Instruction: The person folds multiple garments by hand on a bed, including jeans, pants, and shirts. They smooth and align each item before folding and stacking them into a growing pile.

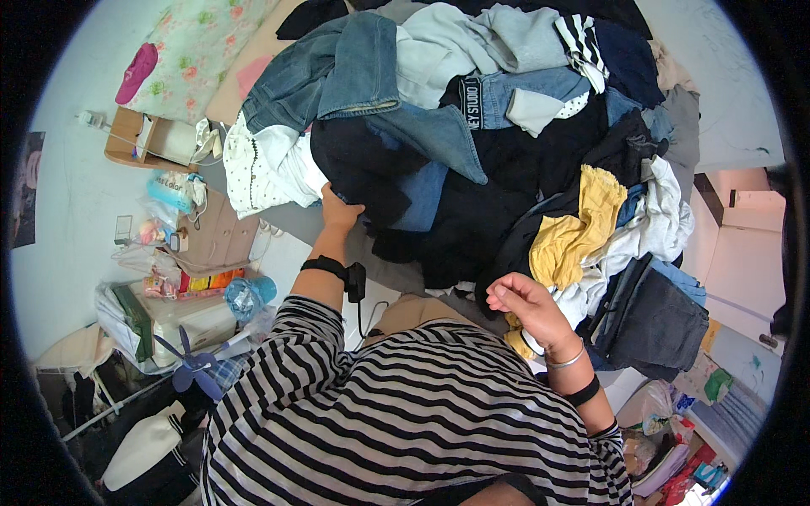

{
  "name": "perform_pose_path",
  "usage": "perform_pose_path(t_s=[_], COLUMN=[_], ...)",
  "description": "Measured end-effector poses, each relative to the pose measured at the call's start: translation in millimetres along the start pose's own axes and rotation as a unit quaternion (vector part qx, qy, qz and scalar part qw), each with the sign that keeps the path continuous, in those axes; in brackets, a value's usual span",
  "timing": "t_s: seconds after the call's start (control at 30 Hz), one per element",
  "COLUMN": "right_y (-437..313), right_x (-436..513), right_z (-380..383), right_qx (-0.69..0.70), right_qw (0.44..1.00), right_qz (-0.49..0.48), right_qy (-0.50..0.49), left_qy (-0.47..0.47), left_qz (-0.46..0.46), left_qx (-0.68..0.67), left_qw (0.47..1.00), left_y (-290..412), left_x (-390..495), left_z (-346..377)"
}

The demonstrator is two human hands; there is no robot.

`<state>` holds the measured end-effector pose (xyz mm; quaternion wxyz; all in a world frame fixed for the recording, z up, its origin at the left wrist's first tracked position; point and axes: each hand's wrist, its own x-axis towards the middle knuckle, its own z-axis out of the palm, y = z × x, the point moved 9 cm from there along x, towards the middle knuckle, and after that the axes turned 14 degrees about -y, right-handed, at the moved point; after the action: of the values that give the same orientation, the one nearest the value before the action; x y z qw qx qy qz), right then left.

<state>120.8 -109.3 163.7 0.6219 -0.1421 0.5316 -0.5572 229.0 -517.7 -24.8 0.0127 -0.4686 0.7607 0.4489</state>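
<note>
A large heap of clothes covers the bed before me. My left hand [340, 209] is at the near left of the heap, its fingers on the edge of a black garment [367, 164]; part of the fingers is hidden by it. Left of that hand lies a white dotted garment [247, 167], and blue jeans [357, 66] lie beyond. My right hand [528, 310] is raised near my body with its fingers curled and no cloth seen in them. Just past it are a yellow garment [576, 228] and a white one [661, 209]. Folded dark trousers [664, 316] lie to its right.
At left stand a small wooden shelf [117, 152], a brown cabinet [218, 234] with bags, a blue bin [250, 297] and a fan with blue blades [193, 364]. A floral pillow [190, 57] and a magenta cap [136, 73] are at the far left. Bags lie at lower right.
</note>
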Motion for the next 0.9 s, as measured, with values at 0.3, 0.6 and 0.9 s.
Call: perform_pose_path(t_s=[0.3, 0.6, 0.9], right_y=[13.7, -0.1, 37.2], right_x=[-11.7, -18.1, 8.6], right_z=[-0.7, -29.4, -1.6], right_qx=[0.001, 0.105, 0.361], right_qw=[1.000, 0.986, 0.929], right_qz=[0.002, -0.028, 0.050], right_qy=[0.002, 0.124, -0.070], left_qy=[-0.044, -0.199, -0.458], left_qz=[0.030, 0.384, 0.577], left_qx=[0.167, 0.001, 0.187], left_qw=[0.984, 0.902, 0.650], left_y=[26.7, 278.7, 349.3], left_x=[10.0, -134.2, -321.3], left_z=[5.0, 12.7, 88.8])
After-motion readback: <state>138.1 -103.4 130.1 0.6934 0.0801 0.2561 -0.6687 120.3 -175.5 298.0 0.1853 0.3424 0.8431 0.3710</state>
